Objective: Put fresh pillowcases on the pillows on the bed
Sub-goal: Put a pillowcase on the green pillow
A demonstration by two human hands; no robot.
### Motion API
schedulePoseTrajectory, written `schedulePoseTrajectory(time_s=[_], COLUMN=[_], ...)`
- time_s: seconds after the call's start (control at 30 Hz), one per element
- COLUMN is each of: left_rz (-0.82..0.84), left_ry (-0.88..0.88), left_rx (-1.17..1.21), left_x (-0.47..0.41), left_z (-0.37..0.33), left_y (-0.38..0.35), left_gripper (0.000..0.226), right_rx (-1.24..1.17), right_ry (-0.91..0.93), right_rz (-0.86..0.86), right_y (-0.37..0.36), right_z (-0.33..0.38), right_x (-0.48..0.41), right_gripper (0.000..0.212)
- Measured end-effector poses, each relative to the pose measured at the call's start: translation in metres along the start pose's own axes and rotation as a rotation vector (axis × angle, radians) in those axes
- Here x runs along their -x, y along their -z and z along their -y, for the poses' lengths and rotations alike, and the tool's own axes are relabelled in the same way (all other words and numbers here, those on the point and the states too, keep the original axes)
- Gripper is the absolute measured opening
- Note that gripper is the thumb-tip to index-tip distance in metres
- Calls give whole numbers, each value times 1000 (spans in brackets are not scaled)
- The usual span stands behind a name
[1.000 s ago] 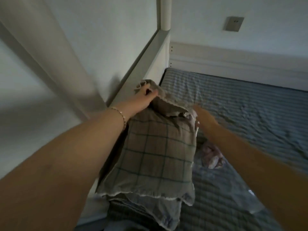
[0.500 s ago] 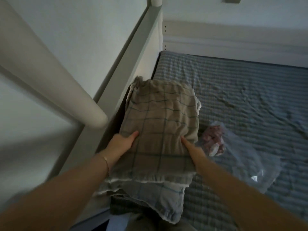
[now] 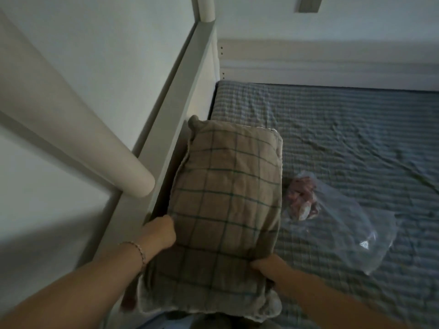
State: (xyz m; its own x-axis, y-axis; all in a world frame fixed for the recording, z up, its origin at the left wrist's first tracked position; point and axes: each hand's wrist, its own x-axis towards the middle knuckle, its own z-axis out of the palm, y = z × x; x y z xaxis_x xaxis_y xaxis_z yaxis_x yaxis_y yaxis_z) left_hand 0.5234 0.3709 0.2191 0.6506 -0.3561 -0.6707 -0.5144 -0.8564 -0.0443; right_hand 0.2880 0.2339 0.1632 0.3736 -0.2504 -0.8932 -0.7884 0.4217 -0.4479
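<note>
A pillow in a tan pillowcase with a dark green check point(image 3: 228, 198) lies lengthwise along the left side of the bed, against the white bed frame. My left hand point(image 3: 159, 235) grips the pillow's left edge, its fingers tucked under the side. My right hand point(image 3: 269, 265) grips the pillow's lower right edge, fingers curled beneath it. The near end of the pillowcase, with a frilled hem, hangs loose over the bed's edge.
The blue-striped bed sheet point(image 3: 344, 129) stretches right and back. A clear plastic bag point(image 3: 337, 222) holding pink-and-white fabric lies right of the pillow. A white frame rail point(image 3: 187, 96) and a thick round post point(image 3: 99, 148) stand at the left.
Both hands slid from the far end of the pillow down its sides to the near part. The pillowcase now lies smooth and full over the pillow.
</note>
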Motion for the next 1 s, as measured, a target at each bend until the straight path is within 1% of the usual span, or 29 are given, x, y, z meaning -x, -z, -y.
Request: schedulePoseTrajectory(time_s=[0.03, 0.07, 0.13, 0.2, 0.23, 0.27, 0.33, 0.37, 0.4, 0.43, 0.47, 0.5, 0.57, 0.6, 0.63, 0.67, 0.7, 0.73, 0.77, 0.8, 0.83, 0.87, 0.9, 0.93, 0.97, 1.0], left_rz=[-49, -111, -173, -226, -242, -246, -202, -178, -161, -167, -207, -309, -607, -760, -878, -918, -875, -746, -596, -513, -547, -643, -722, -731, -697, -637], left_ry=[-4, -13, -35, -63, -69, -66, -37, -16, 0, 10, -1, -25, -85, -118, -160, -197, -200, -149, -62, -3, -38, -163, -323, -456, -541, -568], left_rx=[62, 162, 386, 544, 606, 663, 784, 820, 816, 773, 722, 708, 810, 871, 919, 941, 936, 908, 812, 661, 525, 424, 365, 309, 244, 180], left_x=[-5, -11, -31, -55, -73, -84, -118, -131, -142, -151, -155, -160, -163, -164, -164, -167, -170, -174, -177, -178, -176, -175, -172, -172, -171, -174], left_z=[-4, -10, -24, -38, -45, -51, -64, -71, -78, -85, -90, -94, -93, -91, -87, -83, -80, -80, -82, -86, -92, -99, -107, -114, -119, -121], left_y=[2, 5, 17, 33, 40, 48, 58, 58, 56, 52, 48, 47, 56, 66, 73, 79, 81, 81, 79, 74, 72, 68, 66, 61, 53, 42], left_gripper=[30, 36, 58, 82, 91, 98, 109, 114, 117, 116, 110, 97, 64, 53, 46, 43, 46, 53, 61, 67, 69, 68, 67, 68, 68, 68], right_rx=[21, 39, 36, -43, -86, -108, -123, -149, -229, -319, -389, -422, -372, -330, -286, -249, -221, -201, -162, -84, 30, 138, 244, 371, 522, 682], right_ry=[-17, -6, 67, 175, 209, 222, 228, 232, 238, 241, 256, 303, 429, 491, 550, 601, 634, 636, 573, 426, 269, 203, 283, 458, 624, 714], right_rz=[-31, -91, -262, -392, -423, -445, -509, -519, -492, -438, -388, -369, -435, -482, -529, -578, -623, -655, -671, -686, -725, -790, -870, -919, -903, -844], right_y=[5, 11, 31, 53, 63, 72, 85, 87, 87, 84, 78, 72, 59, 55, 51, 49, 48, 48, 49, 48, 49, 49, 48, 45, 40, 35], right_z=[-2, 0, 18, 47, 64, 80, 108, 118, 128, 138, 148, 160, 179, 189, 196, 201, 202, 203, 202, 201, 199, 198, 199, 199, 201, 201], right_x=[-8, -15, -32, -48, -62, -67, -91, -101, -109, -116, -117, -116, -113, -108, -101, -98, -97, -99, -102, -109, -114, -119, -122, -127, -131, -137], right_gripper=[53, 61, 72, 71, 74, 81, 90, 92, 94, 92, 87, 78, 64, 60, 56, 51, 47, 45, 50, 63, 75, 79, 76, 70, 65, 62])
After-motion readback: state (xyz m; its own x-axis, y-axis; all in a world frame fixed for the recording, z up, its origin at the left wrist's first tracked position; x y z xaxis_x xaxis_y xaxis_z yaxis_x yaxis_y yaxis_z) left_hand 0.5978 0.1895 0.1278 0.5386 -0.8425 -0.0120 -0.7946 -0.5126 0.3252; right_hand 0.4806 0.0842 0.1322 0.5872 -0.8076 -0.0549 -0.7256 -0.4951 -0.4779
